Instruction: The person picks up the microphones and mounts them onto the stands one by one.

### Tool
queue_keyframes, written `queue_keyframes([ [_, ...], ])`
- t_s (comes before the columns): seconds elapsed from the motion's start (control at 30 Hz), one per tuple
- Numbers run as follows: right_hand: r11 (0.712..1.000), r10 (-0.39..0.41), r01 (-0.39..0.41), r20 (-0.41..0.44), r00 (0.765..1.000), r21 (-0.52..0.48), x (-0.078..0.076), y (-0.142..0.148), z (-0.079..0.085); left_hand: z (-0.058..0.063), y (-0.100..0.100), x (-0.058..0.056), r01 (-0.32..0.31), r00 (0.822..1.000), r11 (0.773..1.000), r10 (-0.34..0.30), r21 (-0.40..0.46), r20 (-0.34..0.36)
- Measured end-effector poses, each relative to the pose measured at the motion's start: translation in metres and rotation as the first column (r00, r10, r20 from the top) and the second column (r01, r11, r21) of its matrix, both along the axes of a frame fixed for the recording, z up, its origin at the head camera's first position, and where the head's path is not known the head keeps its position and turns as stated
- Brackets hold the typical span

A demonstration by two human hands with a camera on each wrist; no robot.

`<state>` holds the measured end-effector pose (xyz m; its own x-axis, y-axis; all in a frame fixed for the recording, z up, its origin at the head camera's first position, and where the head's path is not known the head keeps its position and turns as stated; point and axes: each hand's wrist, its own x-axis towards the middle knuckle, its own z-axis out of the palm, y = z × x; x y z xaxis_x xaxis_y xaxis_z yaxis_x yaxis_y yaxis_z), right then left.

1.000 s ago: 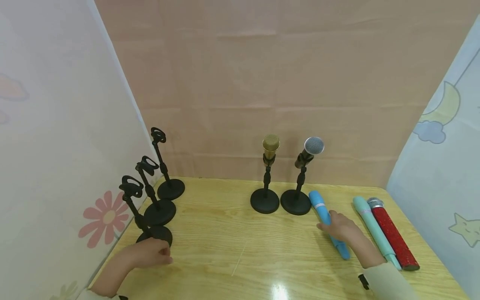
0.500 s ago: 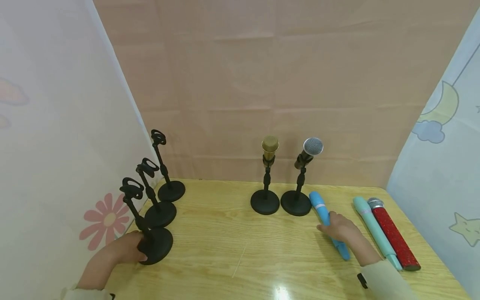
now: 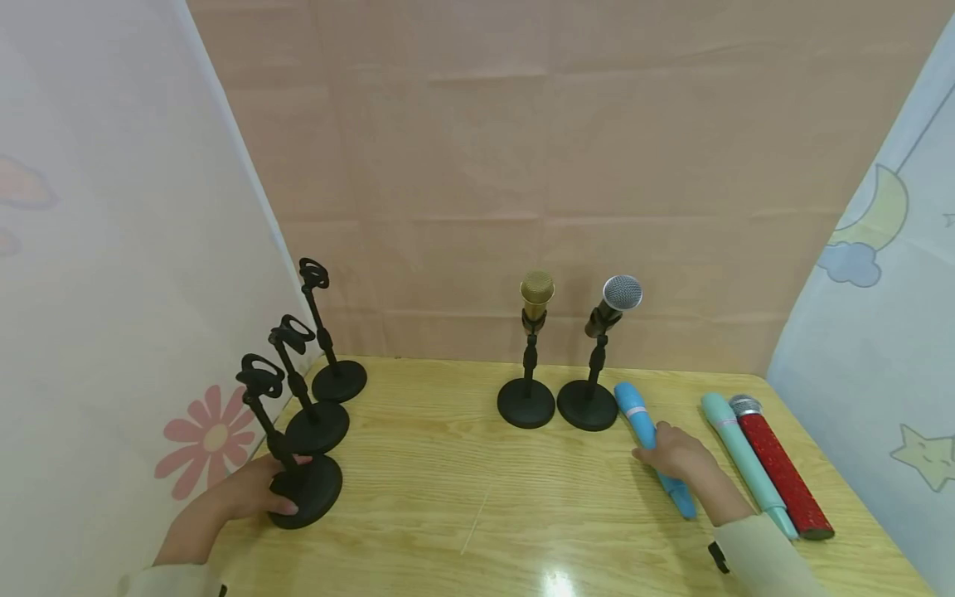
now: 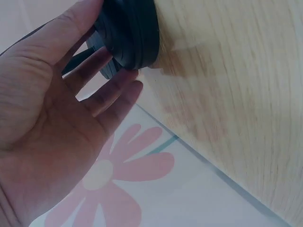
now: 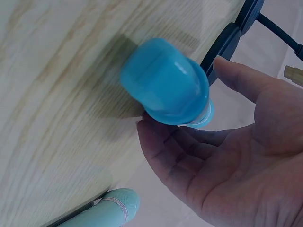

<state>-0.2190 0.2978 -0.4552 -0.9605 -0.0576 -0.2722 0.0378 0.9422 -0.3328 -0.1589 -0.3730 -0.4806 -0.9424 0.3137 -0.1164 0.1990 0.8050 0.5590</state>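
Note:
At the left of the head view, my left hand [image 3: 242,491] grips the round base of the nearest black microphone stand [image 3: 319,489], thumb at its near rim and fingers behind the pole. Its clip is bare. The left wrist view shows the fingertips [image 4: 130,75] right at the base's edge. On the right, my right hand [image 3: 681,454] holds a blue microphone [image 3: 632,405] lying slantwise, thumb on one side and fingers on the other. From the right wrist, the microphone's blue tail end [image 5: 163,78] faces the camera.
Two more bare stands [image 3: 317,427] stand behind the gripped one, along the left wall. At the back, a gold microphone [image 3: 536,290] and a silver-headed microphone [image 3: 621,295] sit in stands. A mint microphone [image 3: 746,456] and a red microphone [image 3: 783,468] lie at the right.
My left hand has moved left from in front of the nearest stand's base and taken hold of the base's side. The right hand stays on the blue microphone.

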Motion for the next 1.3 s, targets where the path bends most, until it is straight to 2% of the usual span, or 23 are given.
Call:
queue_keyframes([
  [0.33, 1.000, -0.002, 0.002, -0.006, 1.000, -0.019, -0.003, 0.002, -0.005, 0.000, 0.005, -0.003, 0.007, 1.000, 1.000, -0.007, 0.021, 0.000],
  [0.53, 0.999, -0.016, 0.015, -0.037, 0.999, -0.030, -0.008, 0.006, -0.011, -0.003, 0.010, 0.000, 0.015, 0.999, 1.000, -0.015, 0.011, -0.042],
  [0.7, 0.992, -0.080, 0.073, -0.067, 0.995, -0.101, -0.010, 0.011, -0.014, -0.006, 0.020, 0.001, 0.049, 0.995, 0.999, -0.048, 0.010, -0.082],
  [0.87, 0.968, -0.166, 0.149, -0.073, 0.983, -0.201, -0.011, 0.014, -0.012, -0.006, 0.029, 0.001, 0.049, 0.995, 0.999, -0.050, -0.009, -0.090],
  [0.93, 0.951, -0.196, 0.172, -0.070, 0.978, -0.256, -0.011, 0.014, -0.010, -0.007, 0.033, 0.001, 0.041, 0.995, 0.999, -0.042, -0.005, -0.086],
  [1.0, 0.916, -0.222, 0.188, -0.056, 0.973, -0.353, -0.011, 0.014, -0.009, -0.007, 0.036, 0.001, 0.039, 0.996, 0.999, -0.039, -0.012, -0.084],
  [1.1, 0.826, -0.243, 0.201, -0.011, 0.970, -0.527, -0.010, 0.011, -0.007, -0.007, 0.042, 0.001, 0.023, 0.997, 1.000, -0.023, -0.013, -0.071],
  [1.17, 0.761, -0.256, 0.213, 0.018, 0.967, -0.613, -0.009, 0.009, -0.006, -0.007, 0.047, 0.001, 0.022, 0.997, 1.000, -0.024, -0.019, -0.068],
  [1.2, 0.738, -0.259, 0.213, 0.022, 0.966, -0.640, -0.009, 0.008, -0.006, -0.007, 0.050, 0.001, 0.021, 0.998, 1.000, -0.022, -0.015, -0.061],
  [1.3, 0.708, -0.278, 0.211, 0.009, 0.961, -0.673, -0.008, 0.005, -0.004, -0.007, 0.058, 0.002, 0.019, 0.998, 0.999, -0.021, -0.027, -0.052],
])
